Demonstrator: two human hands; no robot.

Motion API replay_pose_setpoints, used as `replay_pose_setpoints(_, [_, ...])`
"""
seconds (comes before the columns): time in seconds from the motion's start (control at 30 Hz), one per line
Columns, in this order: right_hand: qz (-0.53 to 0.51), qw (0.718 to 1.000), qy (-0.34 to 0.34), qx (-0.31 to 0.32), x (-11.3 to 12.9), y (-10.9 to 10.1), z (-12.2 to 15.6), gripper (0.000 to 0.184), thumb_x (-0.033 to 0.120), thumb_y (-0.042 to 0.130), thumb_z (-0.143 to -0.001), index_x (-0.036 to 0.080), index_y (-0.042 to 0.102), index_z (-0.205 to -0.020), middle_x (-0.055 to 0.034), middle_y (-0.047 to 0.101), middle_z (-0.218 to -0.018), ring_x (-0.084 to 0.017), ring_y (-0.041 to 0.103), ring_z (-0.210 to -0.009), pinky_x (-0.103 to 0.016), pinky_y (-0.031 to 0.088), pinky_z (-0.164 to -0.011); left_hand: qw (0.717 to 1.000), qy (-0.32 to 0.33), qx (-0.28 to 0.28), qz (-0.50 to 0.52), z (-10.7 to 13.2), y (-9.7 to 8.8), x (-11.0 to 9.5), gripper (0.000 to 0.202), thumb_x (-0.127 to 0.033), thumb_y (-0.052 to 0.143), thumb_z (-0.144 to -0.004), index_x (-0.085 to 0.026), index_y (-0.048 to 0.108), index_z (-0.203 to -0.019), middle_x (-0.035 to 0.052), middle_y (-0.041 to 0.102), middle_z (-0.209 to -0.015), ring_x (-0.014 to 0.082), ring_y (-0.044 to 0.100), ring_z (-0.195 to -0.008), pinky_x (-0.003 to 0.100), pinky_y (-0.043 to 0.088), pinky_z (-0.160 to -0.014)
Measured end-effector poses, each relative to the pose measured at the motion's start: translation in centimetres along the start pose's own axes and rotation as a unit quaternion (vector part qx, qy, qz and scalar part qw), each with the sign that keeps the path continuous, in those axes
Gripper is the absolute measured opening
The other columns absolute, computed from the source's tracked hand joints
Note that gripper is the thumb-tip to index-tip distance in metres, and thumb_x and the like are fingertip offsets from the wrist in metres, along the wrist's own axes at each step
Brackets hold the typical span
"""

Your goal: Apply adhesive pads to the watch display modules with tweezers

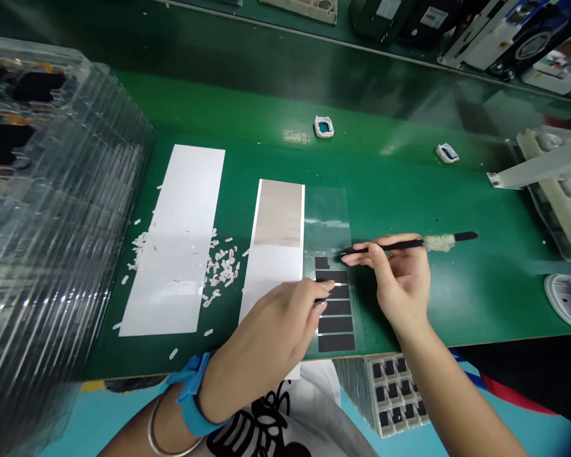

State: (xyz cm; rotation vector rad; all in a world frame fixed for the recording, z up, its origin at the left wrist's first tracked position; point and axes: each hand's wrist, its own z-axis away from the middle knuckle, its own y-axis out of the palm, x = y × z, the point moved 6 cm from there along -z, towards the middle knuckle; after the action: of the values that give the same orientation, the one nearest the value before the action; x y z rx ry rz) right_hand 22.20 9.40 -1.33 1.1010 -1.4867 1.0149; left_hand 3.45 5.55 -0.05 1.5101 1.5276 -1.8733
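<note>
My right hand [402, 276] grips black tweezers [404, 245], pale wrapping around their rear part. Their tips point left, over the edge of a clear film sheet [327, 206]. Black rectangular strips [335, 325] lie in a column on that sheet, with a shorter black piece [321, 262] at the top. My left hand [285, 317] reaches across the sheet, its fingers pinched over the upper strips. Something small and dark shows between the fingertips, too little to name. Under the left hand runs a white backing sheet [272, 263] with a greyish-beige upper part [280, 212].
Another white sheet [174, 238] lies left, with small white scraps [223, 266] scattered around it. A tall stack of clear plastic trays [99, 127] borders the left side. Two small white-framed parts [323, 127] [447, 153] sit further back. A white bracket [537, 166] juts in at right.
</note>
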Motion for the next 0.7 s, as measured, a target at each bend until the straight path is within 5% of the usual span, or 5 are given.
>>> replay_pose_setpoints(0.17, [-0.007,1.000,-0.014,-0.007,1.5,0.0,0.3,0.019,0.028,0.069,-0.092,0.021,0.053,-0.097,-0.0026,0.074,-0.086,-0.018,0.075,-0.068,-0.027,0.064,-0.060,0.983,-0.073,-0.133,0.100,0.3,-2.2,1.1,0.009,-0.021,0.054,-0.100,-0.024,0.060,-0.105,-0.0018,0.074,-0.105,0.0112,0.072,-0.092,0.020,0.060,-0.078])
replay_pose_setpoints(0.4, [0.002,0.999,0.054,0.000,-0.2,0.8,1.6,0.027,0.035,0.074,-0.087,0.021,0.053,-0.096,-0.0018,0.072,-0.087,-0.018,0.075,-0.064,-0.025,0.065,-0.059,0.997,0.015,-0.023,-0.073,-0.3,-0.2,0.3,0.014,-0.021,0.047,-0.103,-0.018,0.059,-0.109,0.0059,0.072,-0.106,0.0235,0.068,-0.102,0.042,0.057,-0.087])
replay_pose_setpoints(0.7, [0.004,0.998,0.059,0.010,-0.5,0.8,1.7,0.025,0.036,0.072,-0.088,0.022,0.053,-0.096,-0.0022,0.073,-0.086,-0.017,0.075,-0.066,-0.025,0.065,-0.060,0.995,0.004,-0.007,-0.102,-0.4,0.1,0.4,0.010,-0.018,0.049,-0.102,-0.018,0.057,-0.107,0.0052,0.070,-0.105,0.0235,0.067,-0.100,0.042,0.057,-0.085])
